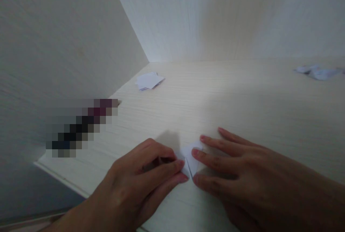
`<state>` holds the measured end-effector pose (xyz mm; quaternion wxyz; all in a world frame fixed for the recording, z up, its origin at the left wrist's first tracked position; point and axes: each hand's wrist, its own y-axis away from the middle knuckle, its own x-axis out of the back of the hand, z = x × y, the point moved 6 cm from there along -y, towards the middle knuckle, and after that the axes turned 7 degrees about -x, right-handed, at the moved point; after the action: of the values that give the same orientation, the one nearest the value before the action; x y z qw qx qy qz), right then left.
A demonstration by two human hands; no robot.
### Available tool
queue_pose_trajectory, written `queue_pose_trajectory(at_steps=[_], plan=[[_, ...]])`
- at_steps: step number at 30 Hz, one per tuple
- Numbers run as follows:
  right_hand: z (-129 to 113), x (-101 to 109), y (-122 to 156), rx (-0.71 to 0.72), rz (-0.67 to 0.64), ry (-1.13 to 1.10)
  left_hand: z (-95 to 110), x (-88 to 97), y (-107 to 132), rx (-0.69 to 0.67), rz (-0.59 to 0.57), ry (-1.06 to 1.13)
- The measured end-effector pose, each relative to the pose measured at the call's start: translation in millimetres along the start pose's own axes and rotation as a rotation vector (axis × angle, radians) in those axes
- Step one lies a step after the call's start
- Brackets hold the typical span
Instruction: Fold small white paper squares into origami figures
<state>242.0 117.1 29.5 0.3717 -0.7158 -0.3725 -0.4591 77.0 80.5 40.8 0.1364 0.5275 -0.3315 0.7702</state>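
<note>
A small white folded paper (189,160) lies on the pale wooden desk (221,95) near its front edge. My left hand (145,178) pinches the paper's left side with curled fingers. Laid flat, my right hand (234,174) presses its fingertips on the paper's right side. Most of the paper is hidden under the fingers; only a narrow creased part shows between the two hands.
A small stack of white paper squares (148,80) lies at the back left by the side panel (61,45). Several crumpled or folded paper pieces (318,71) sit at the far right. A blurred patch (81,126) covers something at the left.
</note>
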Motion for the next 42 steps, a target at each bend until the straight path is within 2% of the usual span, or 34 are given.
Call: queue_pose_trajectory(at_steps=[13,17,20,26,33,35,40,42], plan=[[4,-3,1,0.025,-0.012,-0.020,1,-2.6,3,0.038,0.019,-0.025],[6,-2,0,0.054,-0.010,-0.060,-3,-2.9,0,0.065,0.025,0.066],[5,1,0,0.003,-0.010,-0.080,-5,-4.6,-2,0.069,-0.013,0.156],[3,-1,1,-0.014,-0.056,-0.069,2,-7.6,-1,-0.085,-0.096,0.222],[3,-2,-1,-0.028,-0.047,-0.092,13,-6.5,-12,-0.219,-0.223,0.158],[3,-1,0,-0.031,-0.025,-0.110,13,-8.6,-13,-0.176,-0.241,0.171],[2,-3,3,-0.038,-0.015,-0.099,1,-17.9,-8,0.210,-0.254,0.313],[3,-4,4,-0.037,-0.015,-0.087,-1,-18.2,-10,0.295,-0.249,0.354]])
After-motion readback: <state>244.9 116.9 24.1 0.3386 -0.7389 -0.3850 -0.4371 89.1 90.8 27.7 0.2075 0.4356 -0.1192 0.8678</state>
